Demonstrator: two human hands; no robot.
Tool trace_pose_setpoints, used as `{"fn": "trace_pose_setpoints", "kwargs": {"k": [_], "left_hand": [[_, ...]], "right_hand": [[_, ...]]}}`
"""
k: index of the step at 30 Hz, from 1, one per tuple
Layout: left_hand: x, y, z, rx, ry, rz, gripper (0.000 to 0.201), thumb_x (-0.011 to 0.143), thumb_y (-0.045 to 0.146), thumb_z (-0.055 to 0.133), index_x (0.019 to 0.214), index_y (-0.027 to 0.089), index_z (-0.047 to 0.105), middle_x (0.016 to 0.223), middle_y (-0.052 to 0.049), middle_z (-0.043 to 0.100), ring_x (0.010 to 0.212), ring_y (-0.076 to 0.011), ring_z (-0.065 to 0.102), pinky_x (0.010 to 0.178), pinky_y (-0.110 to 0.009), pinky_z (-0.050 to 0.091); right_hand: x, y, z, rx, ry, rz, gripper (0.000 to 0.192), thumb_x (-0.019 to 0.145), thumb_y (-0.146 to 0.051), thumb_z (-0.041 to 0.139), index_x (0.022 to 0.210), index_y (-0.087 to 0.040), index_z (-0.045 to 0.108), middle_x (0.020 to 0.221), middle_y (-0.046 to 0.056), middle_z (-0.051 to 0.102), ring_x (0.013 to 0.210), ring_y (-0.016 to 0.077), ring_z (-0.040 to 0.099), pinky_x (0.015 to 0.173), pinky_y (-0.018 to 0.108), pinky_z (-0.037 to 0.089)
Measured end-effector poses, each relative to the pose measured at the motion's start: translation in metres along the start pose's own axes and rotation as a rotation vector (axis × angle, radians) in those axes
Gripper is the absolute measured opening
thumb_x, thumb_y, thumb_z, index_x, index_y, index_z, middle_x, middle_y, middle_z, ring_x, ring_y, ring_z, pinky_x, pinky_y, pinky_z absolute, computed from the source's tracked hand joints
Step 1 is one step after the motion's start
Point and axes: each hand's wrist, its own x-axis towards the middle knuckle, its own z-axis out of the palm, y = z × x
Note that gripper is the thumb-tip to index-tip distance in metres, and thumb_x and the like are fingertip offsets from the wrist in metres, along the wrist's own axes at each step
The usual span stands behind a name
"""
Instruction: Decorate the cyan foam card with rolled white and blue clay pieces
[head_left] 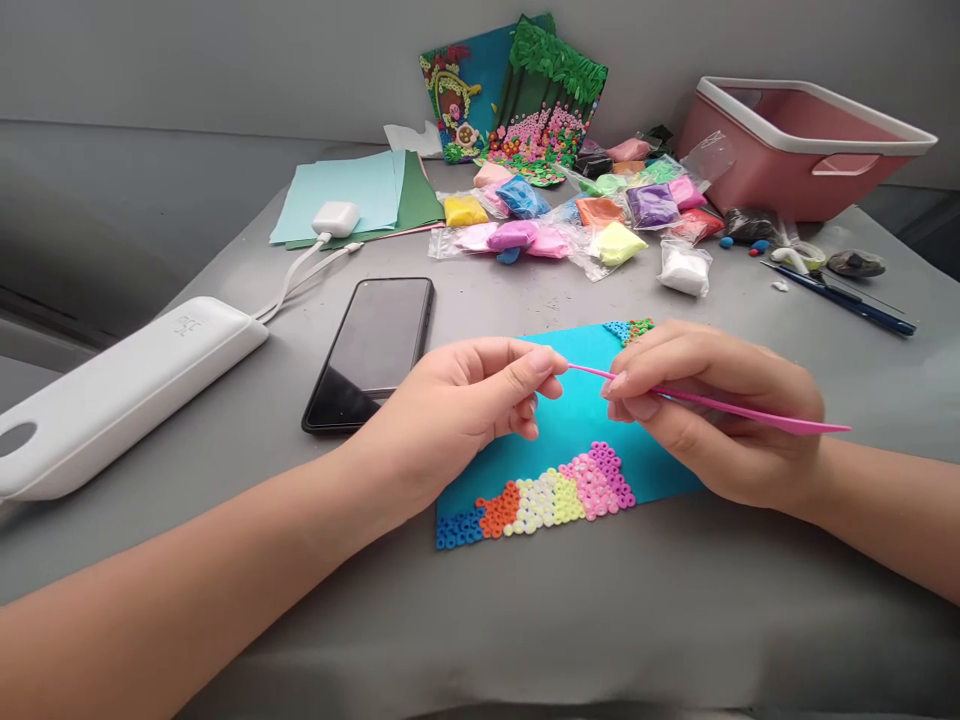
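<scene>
Pink modelling tool (720,404) is pinched in your right hand (712,415), its thin tip meeting the closed thumb and forefinger of your left hand (457,410); whether a bit of clay sits between those fingertips cannot be made out. Both hands hover over the turquoise card (585,420), which lies near the front edge of the grey table (525,620). Work done, as judged: a band of small clay rings (540,497) runs along the card's lower edge, blue through orange, cream and yellow to pink, with a small cluster at its far corner. Most of the card remains bare. Clay packets (570,215) lie towards the far edge, a phone (373,350) left of the card.
</scene>
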Motion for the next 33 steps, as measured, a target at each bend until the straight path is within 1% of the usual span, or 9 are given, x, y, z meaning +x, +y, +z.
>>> {"fn": "trace_pose_setpoints", "kwargs": {"k": [2, 6, 13, 20, 24, 29, 33], "left_hand": [[0.0004, -0.0014, -0.0008, 0.008, -0.002, 0.006, 0.024, 0.084, 0.043, 0.08, 0.087, 0.02, 0.079, 0.082, 0.0, 0.07, 0.064, -0.0085, 0.051, 0.06, -0.023, 0.046], [-0.0001, -0.0026, -0.001, 0.043, -0.006, 0.013, 0.024, 0.086, 0.045, 0.078, 0.086, 0.021, 0.081, 0.082, -0.001, 0.072, 0.063, -0.0089, 0.051, 0.06, -0.024, 0.048], [-0.0011, -0.0003, 0.0008, 0.072, -0.048, -0.006, 0.019, 0.088, 0.043, 0.077, 0.086, 0.025, 0.084, 0.083, 0.001, 0.073, 0.063, -0.0067, 0.054, 0.061, -0.019, 0.051], [-0.0018, -0.0003, 0.0015, 0.084, -0.038, -0.013, 0.02, 0.085, 0.043, 0.08, 0.084, 0.024, 0.084, 0.083, 0.0, 0.074, 0.062, -0.0065, 0.055, 0.06, -0.019, 0.051], [-0.0021, -0.0006, 0.0002, 0.094, -0.041, -0.01, 0.02, 0.086, 0.044, 0.079, 0.086, 0.024, 0.084, 0.085, 0.001, 0.075, 0.062, -0.0061, 0.055, 0.061, -0.018, 0.052], [-0.0024, 0.0004, 0.0005, 0.115, -0.04, -0.021, 0.018, 0.088, 0.043, 0.077, 0.086, 0.026, 0.084, 0.084, 0.003, 0.074, 0.061, -0.0042, 0.056, 0.062, -0.016, 0.052], [-0.0021, 0.0013, 0.0021, 0.084, -0.043, -0.02, 0.022, 0.09, 0.041, 0.075, 0.086, 0.022, 0.084, 0.082, 0.001, 0.074, 0.06, -0.0041, 0.055, 0.06, -0.015, 0.053]], "right_hand": [[0.0001, -0.0002, 0.0002, -0.001, -0.002, -0.002, 0.025, 0.088, -0.004, 0.059, 0.099, -0.022, 0.07, 0.075, 0.002, 0.07, 0.068, 0.0163, 0.067, 0.063, 0.033, 0.058], [-0.0002, -0.0009, 0.0005, -0.008, -0.009, -0.005, 0.025, 0.088, -0.003, 0.058, 0.098, -0.023, 0.069, 0.076, 0.002, 0.071, 0.068, 0.0159, 0.067, 0.063, 0.032, 0.058], [0.0002, -0.001, -0.001, -0.021, -0.075, -0.013, 0.025, 0.089, -0.001, 0.056, 0.097, -0.021, 0.068, 0.076, 0.003, 0.07, 0.071, 0.0149, 0.068, 0.064, 0.031, 0.057], [-0.0008, -0.001, -0.0013, -0.042, -0.086, 0.001, 0.026, 0.089, -0.001, 0.056, 0.098, -0.022, 0.069, 0.078, 0.002, 0.071, 0.071, 0.0149, 0.068, 0.065, 0.031, 0.056], [-0.0011, -0.0012, -0.0012, -0.039, -0.087, -0.003, 0.025, 0.089, 0.0, 0.056, 0.097, -0.019, 0.069, 0.079, 0.003, 0.072, 0.072, 0.0138, 0.067, 0.067, 0.03, 0.056], [-0.0009, -0.0015, -0.0015, -0.056, -0.1, 0.004, 0.026, 0.089, 0.0, 0.055, 0.098, -0.02, 0.069, 0.077, 0.002, 0.072, 0.072, 0.0135, 0.067, 0.067, 0.03, 0.056], [-0.0002, -0.0021, -0.0013, -0.05, -0.101, 0.016, 0.025, 0.09, -0.001, 0.055, 0.097, -0.02, 0.07, 0.078, 0.002, 0.072, 0.072, 0.0135, 0.067, 0.067, 0.03, 0.056]]}}
